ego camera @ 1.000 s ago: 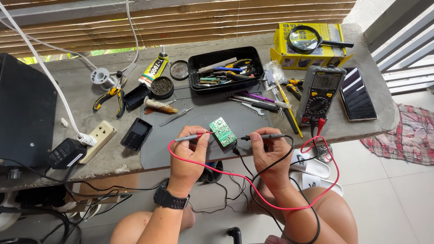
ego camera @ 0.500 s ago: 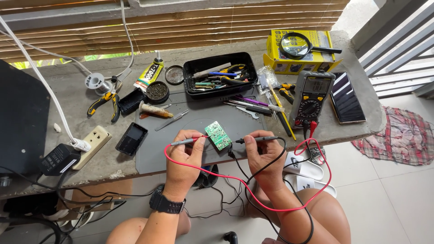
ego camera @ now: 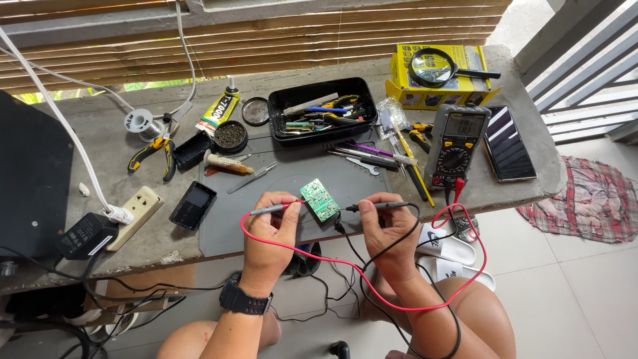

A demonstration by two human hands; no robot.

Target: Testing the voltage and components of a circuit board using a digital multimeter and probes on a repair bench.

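— Circuit board [ego camera: 319,199], small and green: where was it?

— It lay tilted on the grey mat [ego camera: 279,179] near the front edge of the surface [ego camera: 100,143], between the two hands. The left hand [ego camera: 269,229] had its fingers [ego camera: 287,214] clenched around a red-wired probe [ego camera: 272,209], whose tip pointed at the board's left edge. The right hand [ego camera: 392,226] gripped a black-wired probe [ego camera: 372,206] the same way, tip aimed at the board's right side.

— Were the tips touching it?

— I could not tell; they were right at its edges.

— And the leads?

— The red wire [ego camera: 425,302] looped down below the surface edge and up to a yellow-edged multimeter [ego camera: 457,143] on the right. A dark phone [ego camera: 508,143] lay just beside the meter.

— Farther out?

— Behind the mat sat a black tray [ego camera: 322,113] full of tools, with a yellow box [ego camera: 442,76] and a magnifying glass [ego camera: 435,66] to its right. Left of the mat lay a small black device [ego camera: 193,205], pliers [ego camera: 154,149] and a white power strip [ego camera: 136,209].
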